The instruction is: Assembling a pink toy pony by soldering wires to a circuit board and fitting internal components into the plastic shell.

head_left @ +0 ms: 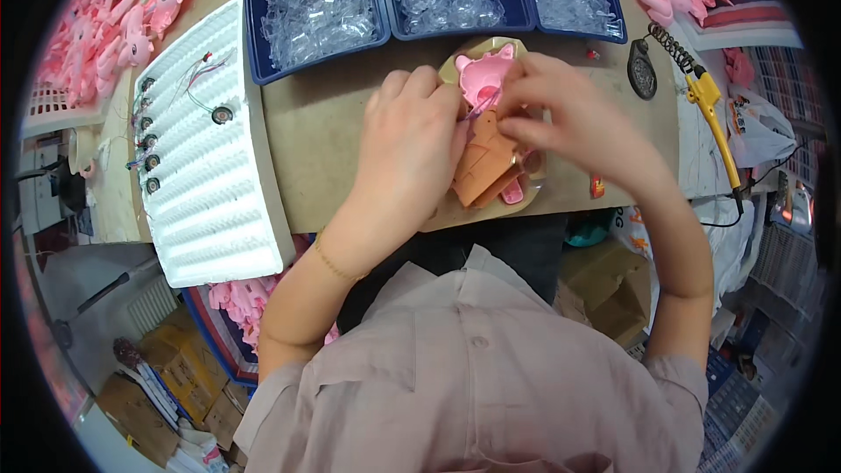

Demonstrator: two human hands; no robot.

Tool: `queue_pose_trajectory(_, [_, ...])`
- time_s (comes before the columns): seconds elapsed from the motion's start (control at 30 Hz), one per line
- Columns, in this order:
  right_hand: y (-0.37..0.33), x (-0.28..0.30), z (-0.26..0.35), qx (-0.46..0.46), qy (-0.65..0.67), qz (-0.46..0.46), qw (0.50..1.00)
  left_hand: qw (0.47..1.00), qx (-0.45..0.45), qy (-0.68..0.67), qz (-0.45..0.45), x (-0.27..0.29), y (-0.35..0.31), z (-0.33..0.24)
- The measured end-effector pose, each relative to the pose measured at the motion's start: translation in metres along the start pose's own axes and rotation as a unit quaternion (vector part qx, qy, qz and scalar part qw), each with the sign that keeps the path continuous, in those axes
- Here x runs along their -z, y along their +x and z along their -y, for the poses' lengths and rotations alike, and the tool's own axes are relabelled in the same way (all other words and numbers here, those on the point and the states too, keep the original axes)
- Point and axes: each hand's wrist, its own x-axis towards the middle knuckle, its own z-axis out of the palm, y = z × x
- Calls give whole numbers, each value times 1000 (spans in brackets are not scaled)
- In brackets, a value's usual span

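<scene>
A pink animal-shaped plastic shell (480,75) lies hollow side up in a tan holder (528,193) at the table's front edge. Over its lower part sits an orange-brown angular piece (484,164). Thin purplish wires (482,106) run between my hands above the shell. My left hand (407,136) is closed at the shell's left side, its fingertips pinching by the wires. My right hand (565,114) reaches in from the right with bent fingers pinched together beside the wires; what lies between its fingertips is too small to make out.
Blue bins (390,31) of clear plastic parts stand at the back. To the left, a white ridged foam tray (206,149) carries small round speakers with wires. Pink toy parts (96,44) pile at far left. A yellow soldering iron (714,127) stands at right, near a black oval part (642,70).
</scene>
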Motion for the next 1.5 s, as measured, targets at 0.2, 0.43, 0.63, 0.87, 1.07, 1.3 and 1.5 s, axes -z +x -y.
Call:
queue_pose_trajectory(0.2, [-79,-42,32,-84,62,-87,991,842,267,-469,28,-1,-17,12])
queue_pose_trajectory(0.43, [-16,-23,20,-134,262,-223,929,907,210,-365,-23,0,-16,1])
queue_pose_trajectory(0.63, [33,-15,0,-82,297,-135,942,940,191,-282,-5,-5,-8,-7])
queue_pose_trajectory(0.87, [-13,-48,5,34,122,-204,971,951,218,-220,-20,-16,-3,11])
queue_pose_trajectory(1.07, [-8,-48,2,-124,404,-163,891,872,191,-449,32,-5,1,17])
queue_pose_trajectory(1.3, [-30,-41,5,-98,247,-94,959,829,288,-475,-63,-2,0,31])
queue_pose_trajectory(1.5, [-58,-33,10,-122,412,-96,898,917,76,-388,45,-3,-6,21])
